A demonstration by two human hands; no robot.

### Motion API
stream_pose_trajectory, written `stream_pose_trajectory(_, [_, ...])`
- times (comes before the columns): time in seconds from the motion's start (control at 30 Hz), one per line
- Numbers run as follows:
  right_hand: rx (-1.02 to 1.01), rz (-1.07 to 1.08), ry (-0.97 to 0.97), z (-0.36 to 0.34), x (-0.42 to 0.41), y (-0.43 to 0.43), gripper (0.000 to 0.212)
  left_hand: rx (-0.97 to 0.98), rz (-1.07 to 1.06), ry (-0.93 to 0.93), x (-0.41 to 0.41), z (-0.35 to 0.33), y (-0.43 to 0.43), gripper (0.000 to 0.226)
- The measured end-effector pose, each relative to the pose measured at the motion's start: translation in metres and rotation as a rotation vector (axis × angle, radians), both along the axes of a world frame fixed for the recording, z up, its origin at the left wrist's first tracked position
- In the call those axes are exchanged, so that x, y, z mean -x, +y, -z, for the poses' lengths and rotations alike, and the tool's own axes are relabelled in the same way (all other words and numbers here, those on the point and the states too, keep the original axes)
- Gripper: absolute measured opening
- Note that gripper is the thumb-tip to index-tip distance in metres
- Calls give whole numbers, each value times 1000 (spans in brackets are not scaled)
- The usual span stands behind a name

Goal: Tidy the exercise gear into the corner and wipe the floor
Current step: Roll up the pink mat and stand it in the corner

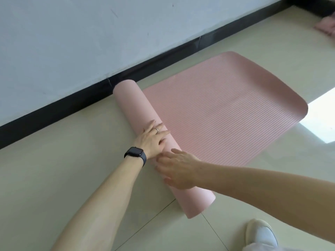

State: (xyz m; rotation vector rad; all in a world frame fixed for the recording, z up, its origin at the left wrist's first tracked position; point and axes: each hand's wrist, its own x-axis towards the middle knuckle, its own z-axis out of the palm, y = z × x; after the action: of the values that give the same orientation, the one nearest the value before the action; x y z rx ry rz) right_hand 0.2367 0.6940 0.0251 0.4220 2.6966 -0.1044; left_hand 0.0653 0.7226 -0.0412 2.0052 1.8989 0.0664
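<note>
Now our fingers lie spread and flat on the rolled part of the pink mat (208, 115): the left hand (152, 138), with a ring and a black watch (135, 154), sits nearer the black skirting board (72, 105) than the right hand (178, 169). Beyond the roll, the ribbed remainder lies unrolled on the tiled floor (54, 160), beside that skirting board. A white shoe (261, 234) stands near the roll's end.

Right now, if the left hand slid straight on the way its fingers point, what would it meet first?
The left hand lies flat on the rolled part of the pink ribbed foam mat. Its fingers point across the roll, toward the flat unrolled part, so it would likely meet that ribbed surface first. Beyond it, only bare floor shows.
</note>
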Motion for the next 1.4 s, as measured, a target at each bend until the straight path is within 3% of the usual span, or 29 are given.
stream_pose_trajectory(0.1, [95, 31, -73, 15, -22, 1, 58, -25, -138, -183, -14, -11, 22, 43])
stream_pose_trajectory(0.17, [127, 37, 24, 30, -44, 9, 60, -183, -251, -292, -17, -16, 19, 36])
stream_pose_trajectory(0.27, [172, 83, 211, 49, -76, 25, 56, -431, -165, -86, -6, -7, -8, 34])
stream_pose_trajectory(0.4, [227, 218, 344, 57, -110, 43, 56, -220, 123, 97, -13, 20, -36, 58])
stream_pose_trajectory(0.5, [220, 409, 400, 61, -136, 56, 62, -128, 113, 148, -38, 22, -12, 62])
stream_pose_trajectory(0.6, [136, 653, 529, 64, -158, 48, 54, -110, 153, 254, -65, 15, 26, 59])
stream_pose_trajectory(0.7, [69, 714, 635, 65, -169, 18, 52, -62, 159, 324, -101, 7, 65, 62])
stream_pose_trajectory(0.77, [47, 721, 607, 67, -170, 0, 65, -25, 139, 344, -127, 2, 89, 64])
stream_pose_trajectory(0.9, [53, 786, 333, 75, -183, 3, 102, 65, 148, 454, -164, -7, 127, 52])
stream_pose_trajectory(1.03, [142, 800, 343, 73, -208, 38, 104, 72, 96, 400, -178, -5, 145, 49])
stream_pose_trajectory(1.1, [206, 799, 381, 72, -224, 58, 104, -79, 61, 265, -178, -3, 141, 50])
stream_pose_trajectory(1.2, [378, 846, 421, 67, -251, 87, 104, -287, 177, 143, -172, 3, 113, 55])
stream_pose_trajectory(1.33, [533, 958, 428, 62, -275, 117, 103, -188, 216, 169, -178, 13, 98, 58])
stream_pose_trajectory(1.4, [411, 1066, 507, 66, -277, 111, 94, -157, 193, 232, -192, 14, 117, 57])
